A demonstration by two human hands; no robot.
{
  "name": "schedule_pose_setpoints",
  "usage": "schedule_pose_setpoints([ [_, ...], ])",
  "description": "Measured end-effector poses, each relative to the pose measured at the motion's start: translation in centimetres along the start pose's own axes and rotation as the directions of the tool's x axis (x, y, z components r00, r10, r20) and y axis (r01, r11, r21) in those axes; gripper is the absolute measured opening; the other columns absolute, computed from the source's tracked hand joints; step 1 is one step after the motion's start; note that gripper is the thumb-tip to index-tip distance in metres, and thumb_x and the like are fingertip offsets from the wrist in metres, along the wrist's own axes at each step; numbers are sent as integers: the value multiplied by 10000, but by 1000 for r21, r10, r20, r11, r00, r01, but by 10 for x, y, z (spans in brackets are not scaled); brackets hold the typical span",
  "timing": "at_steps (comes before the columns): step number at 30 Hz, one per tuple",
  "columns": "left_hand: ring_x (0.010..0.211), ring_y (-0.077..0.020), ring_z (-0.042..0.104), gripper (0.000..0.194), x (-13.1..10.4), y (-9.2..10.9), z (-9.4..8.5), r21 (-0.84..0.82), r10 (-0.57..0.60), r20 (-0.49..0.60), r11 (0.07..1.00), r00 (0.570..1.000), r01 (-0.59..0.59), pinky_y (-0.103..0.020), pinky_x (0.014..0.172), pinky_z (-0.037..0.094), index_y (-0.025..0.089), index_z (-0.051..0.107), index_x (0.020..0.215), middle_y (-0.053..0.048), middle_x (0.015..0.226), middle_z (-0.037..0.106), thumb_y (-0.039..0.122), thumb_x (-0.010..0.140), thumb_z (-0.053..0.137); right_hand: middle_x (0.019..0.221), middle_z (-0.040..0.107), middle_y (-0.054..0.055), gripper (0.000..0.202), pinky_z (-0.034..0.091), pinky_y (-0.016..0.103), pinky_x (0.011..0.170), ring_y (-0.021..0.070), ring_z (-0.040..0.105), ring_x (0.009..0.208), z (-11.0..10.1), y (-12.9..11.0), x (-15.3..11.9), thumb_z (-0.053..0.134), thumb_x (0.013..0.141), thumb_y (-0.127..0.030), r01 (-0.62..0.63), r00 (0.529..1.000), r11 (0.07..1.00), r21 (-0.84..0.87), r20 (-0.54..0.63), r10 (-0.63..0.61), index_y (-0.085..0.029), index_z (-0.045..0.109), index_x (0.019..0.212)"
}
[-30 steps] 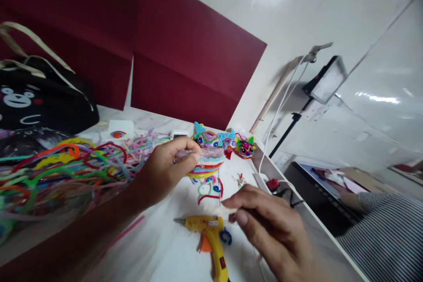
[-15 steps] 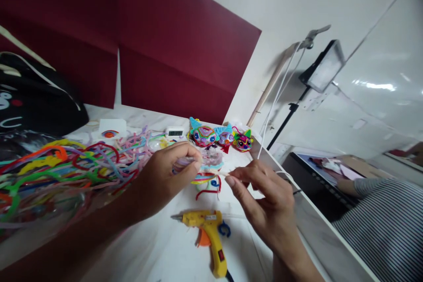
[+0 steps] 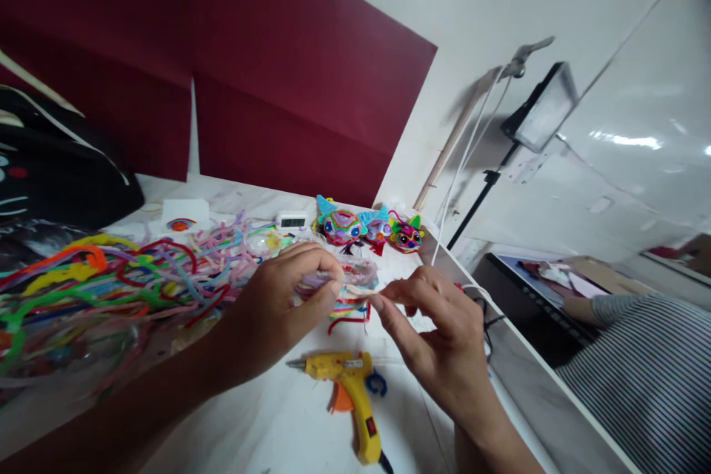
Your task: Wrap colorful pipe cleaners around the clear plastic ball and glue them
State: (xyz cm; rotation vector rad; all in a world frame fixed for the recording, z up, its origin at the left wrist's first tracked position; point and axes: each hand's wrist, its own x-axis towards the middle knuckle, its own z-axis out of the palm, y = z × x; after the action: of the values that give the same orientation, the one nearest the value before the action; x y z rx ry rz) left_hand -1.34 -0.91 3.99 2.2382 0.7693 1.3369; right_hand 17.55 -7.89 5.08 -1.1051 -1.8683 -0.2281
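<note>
My left hand pinches one end of a short pale pipe cleaner, thumb against forefinger. On its other side, my right hand grips the opposite end between thumb and fingertips. The strand spans the gap between both hands, above the tabletop. Behind it lie a clear plastic piece and a red pipe cleaner, both partly hidden. Below the hands a yellow glue gun rests on its side, nozzle pointing left. A small blue curl lies against its back end.
Colourful pipe cleaners heap over the left side. Several decorated fish-like figures stand at the back beside a small white digital timer. A black bag sits far left. A person in a striped sleeve is at the right.
Both hands still hold the pale strand. The right hand has shifted slightly left, and the fingers have turned a little. The view has moved slightly; the glue gun stays put.
</note>
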Motion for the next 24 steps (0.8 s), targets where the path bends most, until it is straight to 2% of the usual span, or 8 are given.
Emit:
schedule_pose_setpoints([
  [10, 825, -151, 595, 114, -2, 0, 4, -11, 14, -14, 1000, 1000, -14, -247, 765, 433, 190, 592, 755, 15, 806, 627, 162, 842, 524, 665, 568, 4, 123, 361, 267, 581, 123, 490, 628, 4, 0, 0, 704, 846, -176, -4, 999, 1000, -27, -33, 3, -154, 629, 751],
  [20, 804, -157, 586, 136, -2, 11, 0, -7, -46, 55, 999, 997, 46, -259, 757, 437, 184, 582, 760, 7, 797, 607, 198, 865, 495, 640, 549, -4, 171, 361, 271, 582, 132, 499, 619, 5, -4, -1, 686, 845, -183, -78, 997, 997, -27, -27, 78, -172, 591, 704],
  [24, 798, -167, 587, 101, -3, 12, 2, -15, -68, 39, 998, 997, 69, -269, 746, 440, 189, 576, 751, 6, 796, 614, 210, 832, 521, 630, 544, -8, 180, 357, 268, 578, 127, 490, 609, 6, -6, -1, 681, 848, -186, -79, 996, 996, -32, -35, 78, -172, 584, 697],
])
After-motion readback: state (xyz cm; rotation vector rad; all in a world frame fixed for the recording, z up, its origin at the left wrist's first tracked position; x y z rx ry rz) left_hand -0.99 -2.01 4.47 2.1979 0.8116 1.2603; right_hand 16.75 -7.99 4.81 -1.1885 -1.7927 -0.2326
